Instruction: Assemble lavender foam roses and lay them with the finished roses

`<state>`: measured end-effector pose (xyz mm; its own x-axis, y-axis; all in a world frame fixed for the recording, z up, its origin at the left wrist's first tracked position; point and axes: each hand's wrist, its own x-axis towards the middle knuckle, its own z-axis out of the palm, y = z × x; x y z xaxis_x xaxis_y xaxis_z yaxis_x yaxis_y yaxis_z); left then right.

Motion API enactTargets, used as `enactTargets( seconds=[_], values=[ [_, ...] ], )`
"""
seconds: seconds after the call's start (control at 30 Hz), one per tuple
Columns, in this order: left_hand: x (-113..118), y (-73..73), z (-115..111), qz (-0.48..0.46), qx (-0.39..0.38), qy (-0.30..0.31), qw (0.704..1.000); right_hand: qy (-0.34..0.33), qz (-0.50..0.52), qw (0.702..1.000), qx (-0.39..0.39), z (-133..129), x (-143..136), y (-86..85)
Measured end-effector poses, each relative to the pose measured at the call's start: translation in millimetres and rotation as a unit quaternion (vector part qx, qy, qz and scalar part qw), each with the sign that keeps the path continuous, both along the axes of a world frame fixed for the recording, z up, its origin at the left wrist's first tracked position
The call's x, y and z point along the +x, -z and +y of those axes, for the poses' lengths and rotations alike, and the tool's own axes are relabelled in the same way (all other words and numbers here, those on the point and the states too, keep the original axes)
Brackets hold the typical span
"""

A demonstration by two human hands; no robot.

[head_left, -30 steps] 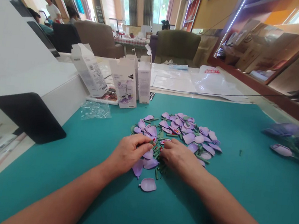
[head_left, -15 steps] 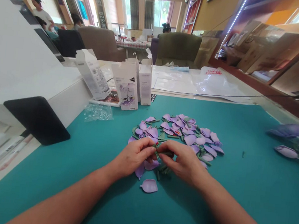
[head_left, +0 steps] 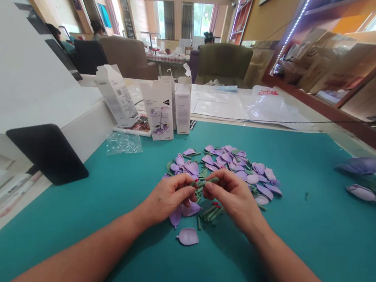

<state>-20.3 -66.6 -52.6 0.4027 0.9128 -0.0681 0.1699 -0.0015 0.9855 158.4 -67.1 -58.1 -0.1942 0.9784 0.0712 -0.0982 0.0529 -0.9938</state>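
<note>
Between the fingertips of the left hand (head_left: 168, 197) and right hand (head_left: 232, 196), a short green stem piece (head_left: 208, 181) is pinched at both ends, raised just above the pile of purple petals (head_left: 239, 167). Most petals and loose green stems (head_left: 212, 212) lie unassembled beyond and under the fingers; finished purple flowers (head_left: 363, 179) rest far right. A teal mat (head_left: 298, 244) covers the table, with opened product boxes (head_left: 159, 108) beyond, in a lounge with armchairs.

Three white boxes (head_left: 160, 106), one plastic bag (head_left: 124, 143) — two hands (head_left: 168, 197).
</note>
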Motion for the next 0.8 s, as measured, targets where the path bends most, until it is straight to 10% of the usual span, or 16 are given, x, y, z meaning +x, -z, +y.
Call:
enactTargets(
  seconds=[0.8],
  values=[
    [-2.8, -8.5, -3.8, 0.168, 0.154, 0.033, 0.973, 0.002, 0.005, 1.0, -0.016, 1.2, 3.4, -6.3]
  ],
)
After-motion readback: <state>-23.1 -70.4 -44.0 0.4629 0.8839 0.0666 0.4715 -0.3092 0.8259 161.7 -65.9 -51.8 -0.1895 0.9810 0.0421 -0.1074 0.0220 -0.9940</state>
